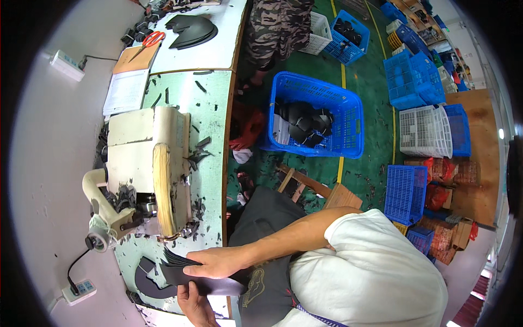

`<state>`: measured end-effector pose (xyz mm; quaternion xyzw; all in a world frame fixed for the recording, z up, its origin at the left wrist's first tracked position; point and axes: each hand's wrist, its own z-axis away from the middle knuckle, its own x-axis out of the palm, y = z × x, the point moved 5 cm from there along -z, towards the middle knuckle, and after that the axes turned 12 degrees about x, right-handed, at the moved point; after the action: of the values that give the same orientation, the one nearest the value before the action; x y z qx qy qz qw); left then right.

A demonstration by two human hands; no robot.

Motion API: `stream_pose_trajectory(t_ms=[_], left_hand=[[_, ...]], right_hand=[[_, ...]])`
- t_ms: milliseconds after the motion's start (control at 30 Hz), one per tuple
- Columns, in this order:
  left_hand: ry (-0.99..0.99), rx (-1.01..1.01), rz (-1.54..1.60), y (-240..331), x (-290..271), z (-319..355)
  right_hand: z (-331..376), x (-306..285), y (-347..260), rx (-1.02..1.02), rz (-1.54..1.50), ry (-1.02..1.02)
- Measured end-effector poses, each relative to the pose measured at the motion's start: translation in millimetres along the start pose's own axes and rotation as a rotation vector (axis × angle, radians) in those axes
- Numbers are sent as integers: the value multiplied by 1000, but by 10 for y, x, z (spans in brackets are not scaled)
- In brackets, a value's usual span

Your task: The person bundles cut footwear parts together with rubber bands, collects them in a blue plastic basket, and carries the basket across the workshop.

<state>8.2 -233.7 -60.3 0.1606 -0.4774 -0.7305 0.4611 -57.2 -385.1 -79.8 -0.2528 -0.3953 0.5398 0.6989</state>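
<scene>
My right hand (215,262) is closed on a stack of thin black cut sheets (218,284), with the thumb on top. At one end, the sheets fan apart into several layers. Below it, my left hand (196,306) has its fingers bent against the stack's lower edge. Under and beside the stack, flat curved black pieces (144,278) lie on the pale worktable (215,163). Close by stands a cream machine (133,144) with a worn yellowish strip down its side. Black scraps are heaped around its working end.
Red-handled scissors (150,42) lie on a brown board by a sheet of paper (126,90). More black pieces (190,30) are stacked farther along. A blue crate (354,117) holds black parts. Another person in camouflage clothing (278,30) stands nearby. Power sockets (79,291) sit by the wall.
</scene>
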Motion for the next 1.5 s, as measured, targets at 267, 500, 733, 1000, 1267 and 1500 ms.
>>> stream_pose_trajectory(t_ms=[267,500,733,1000,1267,1500], left_hand=[[125,-64,293,-103,-620,354],[126,-28,321,-139,-830,423],[256,35,509,-77,-1138,525],[325,-36,321,-160,-1572,595],[18,-137,868,-272,-1538,478],[-115,-59,1012,-181,-1460,441]], right_hand=[[-153,534,-52,37,-36,23],[-214,733,1,101,-79,29],[-135,763,-107,45,-94,117],[325,1050,-1030,-866,578,241],[334,1746,-355,-940,1184,-140],[196,1746,-325,-693,1094,26]])
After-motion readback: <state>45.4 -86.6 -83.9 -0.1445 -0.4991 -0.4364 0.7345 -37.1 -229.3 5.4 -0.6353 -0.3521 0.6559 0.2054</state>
